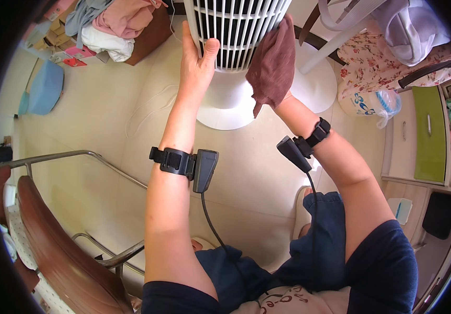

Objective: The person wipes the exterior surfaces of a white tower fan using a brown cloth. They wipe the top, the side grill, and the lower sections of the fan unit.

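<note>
A white tower fan with a slatted grille over a dark inside stands before me on a round white base. My left hand holds its left side, the thumb laid against the grille and the fingers around the edge. On the opposite side, my right hand holds a brown cloth against the fan. The cloth drapes over that hand and hides its fingers; only the heel of the hand and the wrist show.
A white round stand base sits right of the fan. Folded clothes lie on boxes at upper left. A brown chair with metal arms is at lower left. Drawers line the right. A thin white cord trails across the floor.
</note>
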Demonstrator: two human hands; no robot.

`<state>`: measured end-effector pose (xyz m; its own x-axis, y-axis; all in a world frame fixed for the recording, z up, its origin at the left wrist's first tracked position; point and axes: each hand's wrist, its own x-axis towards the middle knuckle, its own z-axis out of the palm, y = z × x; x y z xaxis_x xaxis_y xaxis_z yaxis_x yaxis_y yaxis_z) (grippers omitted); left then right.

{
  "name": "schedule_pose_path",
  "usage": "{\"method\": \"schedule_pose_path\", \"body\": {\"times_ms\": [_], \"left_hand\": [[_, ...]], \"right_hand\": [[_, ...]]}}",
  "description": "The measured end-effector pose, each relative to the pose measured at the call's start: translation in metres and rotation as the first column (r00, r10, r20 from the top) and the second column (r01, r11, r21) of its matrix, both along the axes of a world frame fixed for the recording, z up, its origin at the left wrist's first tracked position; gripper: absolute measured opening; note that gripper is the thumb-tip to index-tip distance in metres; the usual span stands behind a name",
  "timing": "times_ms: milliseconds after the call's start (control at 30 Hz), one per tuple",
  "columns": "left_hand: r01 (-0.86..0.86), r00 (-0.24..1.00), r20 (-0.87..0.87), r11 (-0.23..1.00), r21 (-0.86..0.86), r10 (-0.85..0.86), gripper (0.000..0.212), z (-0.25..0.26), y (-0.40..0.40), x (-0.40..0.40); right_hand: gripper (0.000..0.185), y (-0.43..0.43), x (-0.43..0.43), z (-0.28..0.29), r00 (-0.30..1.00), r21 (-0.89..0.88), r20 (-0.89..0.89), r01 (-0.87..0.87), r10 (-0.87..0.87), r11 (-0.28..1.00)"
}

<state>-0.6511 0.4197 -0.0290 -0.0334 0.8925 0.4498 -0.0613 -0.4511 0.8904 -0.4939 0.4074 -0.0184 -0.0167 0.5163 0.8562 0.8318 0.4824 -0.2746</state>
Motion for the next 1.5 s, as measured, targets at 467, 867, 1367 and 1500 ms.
{"method": "schedule_pose_path", "body": {"times_ms": [467,867,1367,1500], "left_hand": [[-0.075,0.977,-0.204,0.992,-0.099,0.053,0.123,-0.027,-0.003,-0.013],[-0.206,0.787,-0.535,0.685,-0.699,-0.309,0.078,-0.086,-0.009,-0.064],[0.077,0.649,-0.281,0.428,-0.9,-0.707,0.075,-0.11,-0.039,-0.023],[0.118,0.623,-0.272,0.432,-0.894,-0.733,0.063,-0.096,-0.035,-0.015]], "right_hand": [[0.023,-0.028,0.006,-0.178,0.926,-0.423,0.378,0.153,0.021,0.893],[0.023,-0.026,0.0,-0.154,0.954,-0.648,-0.297,-0.18,-0.028,0.74],[0.038,-0.025,-0.006,-0.147,0.904,-0.841,0.28,0.068,0.324,0.537],[0.032,-0.03,-0.008,-0.125,0.863,-0.538,-0.491,-0.409,0.12,0.737]]}}
